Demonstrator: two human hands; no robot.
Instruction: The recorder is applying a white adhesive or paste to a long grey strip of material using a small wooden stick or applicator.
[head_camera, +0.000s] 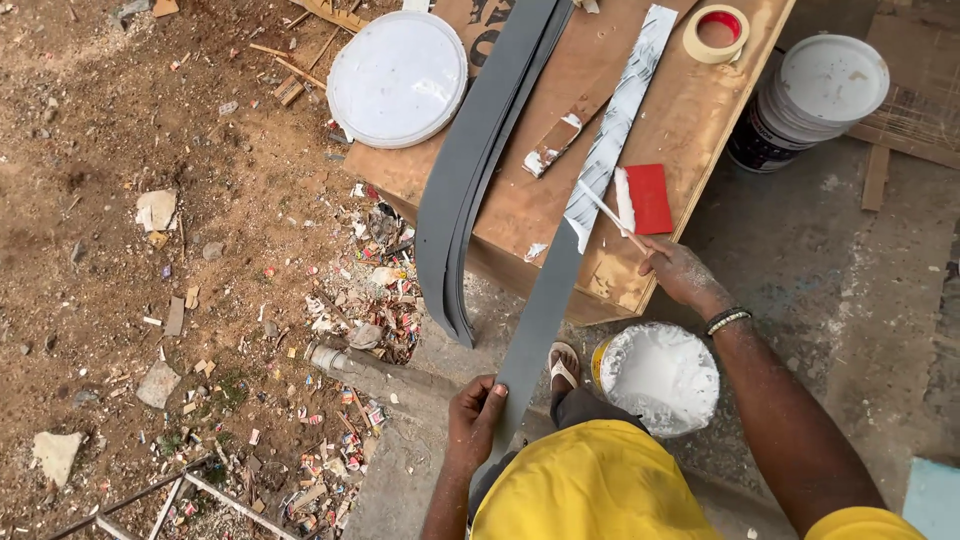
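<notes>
Left hand (474, 418) grips the grey strip (545, 300) near the paste bucket (658, 377); right hand (678, 270) holds the stick (612, 214). Best spread evenly, steadying the strip.

Plywood board (690, 120): white lid (397, 78), grey strips (470, 160), tape roll (716, 33), red scraper (648, 198).
</notes>
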